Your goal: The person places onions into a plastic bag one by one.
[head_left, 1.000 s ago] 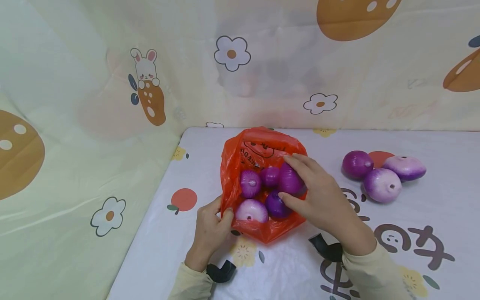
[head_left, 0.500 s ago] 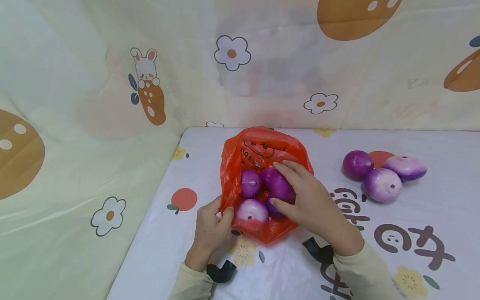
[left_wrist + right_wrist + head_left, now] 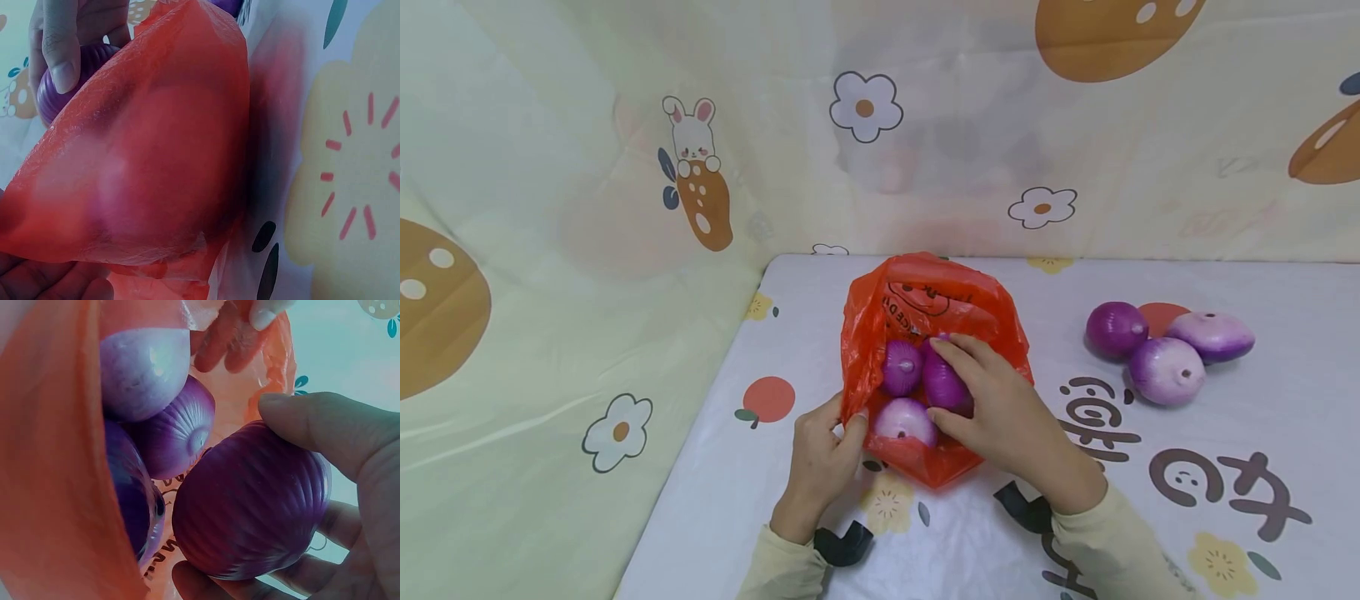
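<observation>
A red plastic bag [image 3: 862,333] stands with its mouth spread wide. My left hand [image 3: 823,454] pinches its near left rim between thumb and fingers. My right hand [image 3: 1011,417] grips a ribbed purple onion [image 3: 253,503] at the mouth, thumb on one side and fingers on the other. Inside the bag lie a striped purple onion [image 3: 901,367] and a pale purple-and-white onion [image 3: 906,419]. A darker onion [image 3: 128,487] shows behind the bag's edge in the right wrist view. In the left wrist view the bag's wall hides most of its contents.
Three onions sit together on the right of the table: a purple one [image 3: 1116,329], a pale round one [image 3: 1167,371] and a flatter pale one [image 3: 1212,336]. A patterned cloth covers the table [image 3: 700,517]; a patterned curtain [image 3: 940,167] hangs behind.
My right hand has moved left and slightly down with the purple onion, which now covers the darker onion in the head view. My left hand stays at the bag's rim.
</observation>
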Demonstrator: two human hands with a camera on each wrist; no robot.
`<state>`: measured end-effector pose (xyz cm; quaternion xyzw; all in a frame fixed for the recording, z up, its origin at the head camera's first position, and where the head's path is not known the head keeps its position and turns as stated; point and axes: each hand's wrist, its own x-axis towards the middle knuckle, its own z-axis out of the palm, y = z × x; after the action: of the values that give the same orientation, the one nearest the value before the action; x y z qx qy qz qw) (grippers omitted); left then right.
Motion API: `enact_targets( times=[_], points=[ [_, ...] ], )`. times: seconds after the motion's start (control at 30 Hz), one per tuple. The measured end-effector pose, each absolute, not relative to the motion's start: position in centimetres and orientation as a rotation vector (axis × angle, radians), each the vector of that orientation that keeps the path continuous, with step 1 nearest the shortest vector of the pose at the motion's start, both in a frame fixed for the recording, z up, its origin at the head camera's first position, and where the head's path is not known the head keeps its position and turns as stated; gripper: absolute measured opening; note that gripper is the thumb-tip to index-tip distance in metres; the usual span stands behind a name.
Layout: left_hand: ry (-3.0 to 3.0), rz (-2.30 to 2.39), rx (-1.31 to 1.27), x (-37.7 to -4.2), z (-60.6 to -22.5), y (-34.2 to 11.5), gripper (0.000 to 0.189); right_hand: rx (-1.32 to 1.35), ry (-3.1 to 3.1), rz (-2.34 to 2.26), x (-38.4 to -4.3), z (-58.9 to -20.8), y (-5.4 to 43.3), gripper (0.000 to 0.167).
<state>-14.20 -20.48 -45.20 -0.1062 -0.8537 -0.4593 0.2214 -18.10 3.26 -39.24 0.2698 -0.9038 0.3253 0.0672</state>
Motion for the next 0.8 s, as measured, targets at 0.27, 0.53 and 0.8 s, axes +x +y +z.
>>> enact_targets(
  times=[0.27, 0.53, 0.8],
  points=[
    [-2.347, -1.263, -0.318, -14.21, -45.26, -20.53, 0.014, 0.823, -2.716, 0.964, -18.00, -39.49, 3.00, 0.076],
    [-2.344, -1.267, -0.333, -14.15, -45.24, -20.55, 0.016, 0.814, -2.732, 0.959, -17.99, -39.83, 2.82, 0.077],
    [-2.352, -1.270, -0.325, -14.15, -45.18, -20.52, 0.016, 0.794, -2.772, 0.965, -17.81, -39.82, 2.77, 0.081]
  ],
)
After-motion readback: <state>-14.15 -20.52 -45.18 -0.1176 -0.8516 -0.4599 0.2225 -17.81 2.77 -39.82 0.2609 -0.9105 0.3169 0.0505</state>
